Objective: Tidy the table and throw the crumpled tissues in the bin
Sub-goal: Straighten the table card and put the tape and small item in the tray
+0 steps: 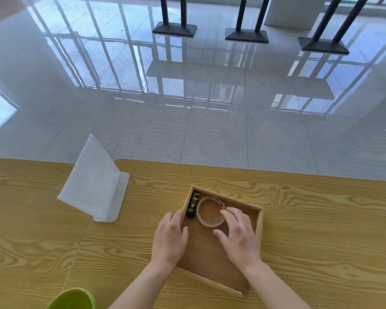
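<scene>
The right hand (237, 235) is resting spread fingers on the glass dish (210, 211) in the wooden tray (259, 221); the left hand (170, 238), fingers loose and empty, is steadying the tray's edge. Nudge gently (glass slides). 0 tissues are showing; green bin (72, 298) near.

One camera sits on the person's head. It looks forward and down, close over the table (299, 219), with shiny floor (187, 108) beyond.
</scene>
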Available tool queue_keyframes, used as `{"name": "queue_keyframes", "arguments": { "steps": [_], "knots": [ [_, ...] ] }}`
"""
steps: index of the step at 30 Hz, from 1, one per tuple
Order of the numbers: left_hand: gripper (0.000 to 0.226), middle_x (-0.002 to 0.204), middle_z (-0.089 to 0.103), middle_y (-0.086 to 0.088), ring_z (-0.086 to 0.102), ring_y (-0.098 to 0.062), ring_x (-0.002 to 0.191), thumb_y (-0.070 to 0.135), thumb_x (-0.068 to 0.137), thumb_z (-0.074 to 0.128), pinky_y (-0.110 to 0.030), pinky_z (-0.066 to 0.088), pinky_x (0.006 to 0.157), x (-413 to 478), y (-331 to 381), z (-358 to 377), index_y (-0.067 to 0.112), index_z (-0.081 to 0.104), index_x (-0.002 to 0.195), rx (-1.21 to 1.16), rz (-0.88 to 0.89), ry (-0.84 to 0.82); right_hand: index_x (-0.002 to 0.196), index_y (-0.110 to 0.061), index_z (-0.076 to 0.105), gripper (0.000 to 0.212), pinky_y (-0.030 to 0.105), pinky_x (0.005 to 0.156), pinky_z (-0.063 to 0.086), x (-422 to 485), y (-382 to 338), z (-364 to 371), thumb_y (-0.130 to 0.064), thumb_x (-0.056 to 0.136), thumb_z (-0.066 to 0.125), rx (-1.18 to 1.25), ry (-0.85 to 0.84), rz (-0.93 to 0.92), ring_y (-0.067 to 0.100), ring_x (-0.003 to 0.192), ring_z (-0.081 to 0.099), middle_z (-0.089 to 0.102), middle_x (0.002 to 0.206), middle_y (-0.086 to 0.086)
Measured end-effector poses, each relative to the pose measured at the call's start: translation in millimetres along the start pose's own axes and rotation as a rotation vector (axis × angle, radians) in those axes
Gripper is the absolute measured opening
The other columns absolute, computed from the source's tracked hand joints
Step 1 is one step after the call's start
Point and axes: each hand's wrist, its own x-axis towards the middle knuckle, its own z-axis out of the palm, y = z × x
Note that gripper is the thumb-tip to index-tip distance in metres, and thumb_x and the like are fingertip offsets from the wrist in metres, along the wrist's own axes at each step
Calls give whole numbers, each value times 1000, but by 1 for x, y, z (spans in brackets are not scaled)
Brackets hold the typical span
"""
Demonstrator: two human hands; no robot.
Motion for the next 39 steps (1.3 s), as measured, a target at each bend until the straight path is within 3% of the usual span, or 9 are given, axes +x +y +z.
{"name": "queue_keyframes", "arguments": {
  "steps": [5, 10, 14, 20, 29, 37, 39],
  "knots": [
    [42, 104, 61, 5, 58, -11, 93, 23, 94, 59, -25, 49, 83, -6, -9, 1, 18, 55, 135, -19, -76, -14, 118, -12, 68, 38, 26, 94, 43, -26, 25, -22, -12, 82, 78, 1, 112, 82, 20, 109, 59, 70, 109, 0],
    [31, 95, 63, 5, 57, -9, 84, 22, 95, 59, -22, 44, 74, -7, -13, 0, 17, 65, 125, -32, -119, -3, 125, -8, 64, 42, 30, 94, 45, -45, 41, -30, -10, 84, 75, -14, 128, 255, 23, 111, 54, 63, 117, 4],
    [33, 107, 68, 0, 61, -13, 93, 24, 95, 59, -23, 46, 80, -7, -13, -2, 16, 64, 127, -32, -137, 3, 138, -13, 51, 52, 29, 93, 43, -47, 41, -28, -19, 90, 69, 53, 76, 371, 22, 115, 55, 55, 127, 4],
    [32, 109, 72, -2, 66, -17, 100, 22, 95, 61, -27, 50, 83, -9, -13, -4, 14, 65, 125, -35, -148, 5, 137, -14, 51, 45, 27, 76, 41, -43, 37, -27, -18, 94, 64, 77, 81, 402, 15, 93, 56, 58, 114, -2],
    [30, 111, 71, -3, 66, -19, 102, 23, 96, 60, -29, 50, 83, -24, -38, -19, 14, 66, 123, -9, -210, 60, 142, -20, 51, 52, 34, 89, 47, -17, 17, -21, -19, 93, 66, 113, 41, 346, 20, 113, 59, 64, 124, 0],
    [10, 83, 73, 1, 64, -15, 72, 18, 92, 66, -23, 41, 63, -23, -61, -40, 13, 73, 97, -26, -304, 179, 143, -20, 50, 52, 35, 92, 48, 10, -15, -2, -18, 93, 66, 124, 16, 283, 23, 119, 58, 64, 130, 3],
    [13, 80, 71, 4, 61, -13, 72, 19, 92, 65, -24, 42, 63, -19, -68, -45, 13, 74, 100, -44, -329, 187, 143, -20, 50, 52, 35, 91, 49, 14, -22, 3, -18, 94, 65, 125, 9, 270, 24, 119, 58, 63, 130, 3]
  ]
}}
